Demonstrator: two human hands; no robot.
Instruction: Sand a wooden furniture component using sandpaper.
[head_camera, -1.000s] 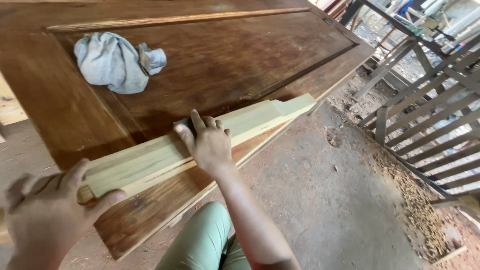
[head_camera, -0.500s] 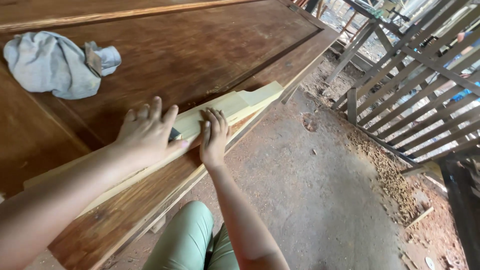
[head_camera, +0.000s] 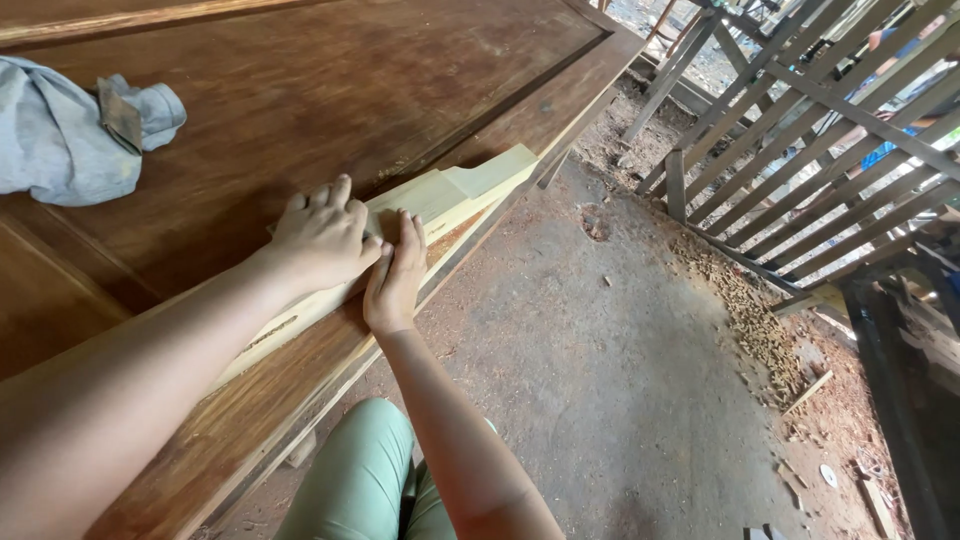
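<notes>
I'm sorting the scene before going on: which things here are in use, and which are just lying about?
In use:
left hand
right hand
pale unfinished wooden rail
large dark brown wooden door panel

Lying about:
crumpled grey cloth
small brown sanding block
grey slatted wooden frame
sawdust pile

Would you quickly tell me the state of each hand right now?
Left hand: open, palm pressed flat on the pale wooden piece, gripping nothing.
Right hand: open, fingers flat along the same piece beside the left.
</notes>
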